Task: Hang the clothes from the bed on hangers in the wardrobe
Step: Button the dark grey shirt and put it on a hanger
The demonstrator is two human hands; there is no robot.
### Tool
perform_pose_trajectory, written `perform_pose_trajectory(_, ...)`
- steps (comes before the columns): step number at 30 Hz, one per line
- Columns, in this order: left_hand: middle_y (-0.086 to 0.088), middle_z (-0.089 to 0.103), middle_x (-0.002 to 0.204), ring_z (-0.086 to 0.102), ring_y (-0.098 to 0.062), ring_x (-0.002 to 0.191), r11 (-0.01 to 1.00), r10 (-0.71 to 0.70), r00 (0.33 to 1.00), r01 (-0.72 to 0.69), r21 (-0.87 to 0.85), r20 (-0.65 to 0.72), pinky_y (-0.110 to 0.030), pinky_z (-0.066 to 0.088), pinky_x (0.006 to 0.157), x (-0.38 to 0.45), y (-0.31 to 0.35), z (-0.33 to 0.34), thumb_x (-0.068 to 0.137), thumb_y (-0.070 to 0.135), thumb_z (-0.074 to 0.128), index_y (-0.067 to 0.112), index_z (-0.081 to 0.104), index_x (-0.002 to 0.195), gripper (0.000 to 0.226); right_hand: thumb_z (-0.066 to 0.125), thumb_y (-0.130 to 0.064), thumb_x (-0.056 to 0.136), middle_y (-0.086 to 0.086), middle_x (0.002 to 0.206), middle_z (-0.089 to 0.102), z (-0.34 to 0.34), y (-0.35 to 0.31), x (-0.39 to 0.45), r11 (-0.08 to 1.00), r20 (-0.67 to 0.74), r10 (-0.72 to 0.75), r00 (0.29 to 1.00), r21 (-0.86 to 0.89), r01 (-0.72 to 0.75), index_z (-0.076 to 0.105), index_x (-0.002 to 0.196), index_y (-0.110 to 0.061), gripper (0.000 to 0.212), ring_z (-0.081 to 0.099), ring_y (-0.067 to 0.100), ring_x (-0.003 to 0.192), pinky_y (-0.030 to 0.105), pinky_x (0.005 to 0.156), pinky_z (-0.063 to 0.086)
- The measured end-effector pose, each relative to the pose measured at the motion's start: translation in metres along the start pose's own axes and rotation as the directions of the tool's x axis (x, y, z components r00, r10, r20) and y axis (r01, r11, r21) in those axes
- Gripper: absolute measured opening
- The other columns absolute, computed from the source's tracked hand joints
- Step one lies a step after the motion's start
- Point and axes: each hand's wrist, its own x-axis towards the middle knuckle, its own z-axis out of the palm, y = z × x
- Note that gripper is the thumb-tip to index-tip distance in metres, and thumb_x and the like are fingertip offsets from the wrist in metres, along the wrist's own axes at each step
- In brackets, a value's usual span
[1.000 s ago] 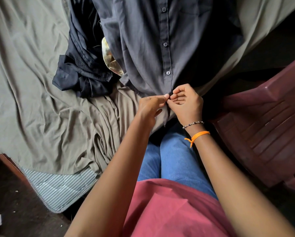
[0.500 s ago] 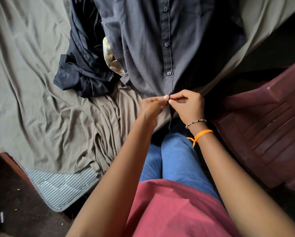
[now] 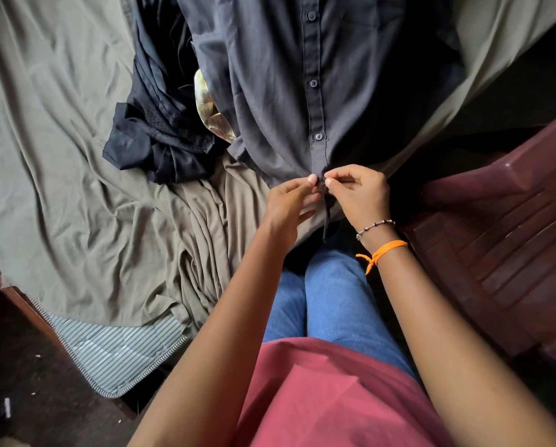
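Note:
A dark grey button-up shirt [image 3: 302, 75] lies spread on the bed with its buttoned placket running toward me. My left hand [image 3: 289, 204] and my right hand [image 3: 357, 191] meet at the lowest part of the placket near the hem, each pinching the fabric between thumb and fingertips. A thin strip of the shirt hangs down between my wrists. A crumpled black garment [image 3: 154, 124] lies left of the shirt, and a bit of pale gold cloth [image 3: 209, 108] shows between them. No hanger or wardrobe is visible.
An olive-green sheet [image 3: 60, 156] covers the bed, over a striped mattress [image 3: 115, 353] at the near-left corner. A dark red plastic chair [image 3: 502, 240] stands close on my right. My legs in blue jeans press against the bed edge.
Both hands have stayed at the shirt's bottom placket, shifting slightly lower. My right fingers uncurled from a tighter grip into a thumb-and-fingertip pinch.

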Motion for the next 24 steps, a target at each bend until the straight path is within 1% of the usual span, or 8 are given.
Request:
perform_pose_trajectory(2, 0.012, 0.067, 0.065, 0.063, -0.001, 0.068, 1.000, 0.009, 1.000, -0.009, -0.002, 0.006, -0.023, 0.047, 0.076, 0.000, 0.001, -0.002, 0.096, 0.017, 0.054, 0.020, 0.062, 0.078, 0.020, 0.062, 0.006, 0.082, 0.000, 0.074, 0.067, -0.001, 0.002, 0.001, 1.000, 0.006, 0.016, 1.000, 0.024, -0.016, 0.069, 0.084, -0.005, 0.014, 0.065, 0.004, 0.067, 0.018, 0.070, 0.054)
perform_pose_trajectory(4, 0.012, 0.066, 0.062, 0.062, 0.002, 0.063, 0.999, 0.035, 0.999, -0.036, 0.033, 0.025, -0.021, 0.047, 0.075, 0.001, 0.001, -0.004, 0.095, 0.014, 0.054, 0.018, 0.062, 0.078, 0.020, 0.060, 0.008, 0.083, -0.002, 0.073, 0.064, -0.002, 0.003, 0.000, 0.999, 0.017, 0.025, 1.000, 0.046, -0.025, 0.068, 0.086, -0.003, 0.014, 0.064, 0.002, 0.064, 0.015, 0.066, 0.053)
perform_pose_trajectory(7, 0.012, 0.065, 0.057, 0.060, 0.004, 0.057, 0.993, 0.096, 0.995, -0.098, 0.068, 0.034, -0.015, 0.047, 0.066, 0.000, 0.001, -0.005, 0.092, 0.005, 0.057, 0.015, 0.062, 0.077, 0.019, 0.062, 0.004, 0.083, -0.003, 0.075, 0.064, -0.001, 0.004, -0.003, 0.997, 0.051, 0.037, 0.998, 0.065, -0.040, 0.067, 0.089, -0.002, 0.010, 0.064, 0.004, 0.067, 0.016, 0.068, 0.053)
perform_pose_trajectory(10, 0.012, 0.062, 0.054, 0.058, 0.005, 0.055, 0.976, 0.163, 0.986, -0.158, 0.148, -0.021, -0.011, 0.045, 0.058, 0.000, 0.001, -0.001, 0.088, 0.002, 0.061, 0.015, 0.063, 0.072, 0.021, 0.071, 0.000, 0.079, -0.006, 0.077, 0.062, 0.001, 0.006, -0.006, 0.998, 0.092, 0.043, 0.995, 0.049, -0.048, 0.063, 0.092, -0.004, 0.016, 0.063, -0.001, 0.066, 0.012, 0.066, 0.051)
perform_pose_trajectory(14, 0.012, 0.059, 0.048, 0.055, 0.006, 0.047, 0.956, 0.217, 0.972, -0.194, 0.219, -0.086, -0.007, 0.041, 0.050, 0.003, 0.001, 0.001, 0.086, -0.003, 0.061, 0.011, 0.062, 0.067, 0.024, 0.071, 0.009, 0.075, -0.006, 0.077, 0.061, 0.002, 0.010, -0.006, 0.999, 0.145, 0.036, 0.989, 0.014, -0.038, 0.061, 0.095, 0.000, 0.024, 0.062, -0.008, 0.063, 0.009, 0.066, 0.050)
perform_pose_trajectory(17, 0.012, 0.059, 0.046, 0.054, 0.006, 0.046, 0.951, 0.211, 0.975, -0.187, 0.247, -0.075, -0.007, 0.041, 0.050, 0.003, 0.002, 0.000, 0.087, 0.000, 0.063, 0.012, 0.064, 0.067, 0.023, 0.068, 0.007, 0.078, -0.002, 0.078, 0.064, 0.001, 0.014, -0.004, 0.999, 0.084, -0.006, 0.996, -0.036, 0.009, 0.066, 0.093, 0.001, 0.016, 0.060, -0.013, 0.063, 0.009, 0.068, 0.050)
perform_pose_trajectory(22, 0.012, 0.061, 0.048, 0.056, 0.005, 0.049, 0.957, 0.180, 0.983, -0.167, 0.238, -0.037, -0.009, 0.044, 0.056, 0.003, 0.003, -0.004, 0.088, 0.004, 0.063, 0.012, 0.064, 0.071, 0.019, 0.064, 0.000, 0.082, 0.000, 0.076, 0.064, -0.001, 0.017, -0.004, 0.996, -0.059, -0.044, 0.997, -0.083, 0.039, 0.071, 0.089, 0.002, 0.010, 0.058, -0.002, 0.063, 0.012, 0.067, 0.048)
perform_pose_trajectory(24, 0.011, 0.062, 0.050, 0.056, 0.005, 0.050, 0.950, 0.189, 0.982, -0.176, 0.258, -0.026, -0.008, 0.044, 0.056, 0.002, 0.002, -0.004, 0.087, 0.003, 0.063, 0.010, 0.065, 0.073, 0.016, 0.065, 0.000, 0.081, -0.003, 0.071, 0.063, 0.001, 0.017, -0.006, 0.996, -0.069, -0.057, 0.996, -0.078, 0.051, 0.071, 0.085, 0.000, 0.007, 0.058, -0.005, 0.060, 0.013, 0.065, 0.048)
